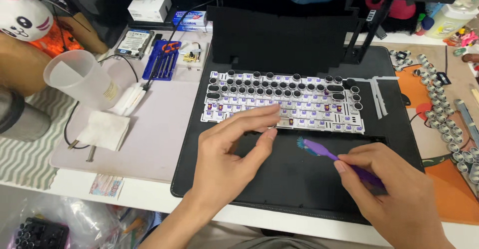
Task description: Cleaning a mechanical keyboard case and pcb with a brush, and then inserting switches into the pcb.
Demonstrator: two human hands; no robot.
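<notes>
On the black mat (309, 179), in front of the person, lies a keyboard (284, 104) with most caps off and round caps left only on its far rows. The left hand (229, 154) hovers over the near edge, fingers loosely curled and grasping nothing. The right hand (394, 194) pinches a purple brush (324, 152), bristles pointing at the board from just beside it. Brushing would go best, I'd say, with short light strokes along the rows while the free hand steadies the frame. Loose caps (449, 129) lie scattered to the right.
</notes>
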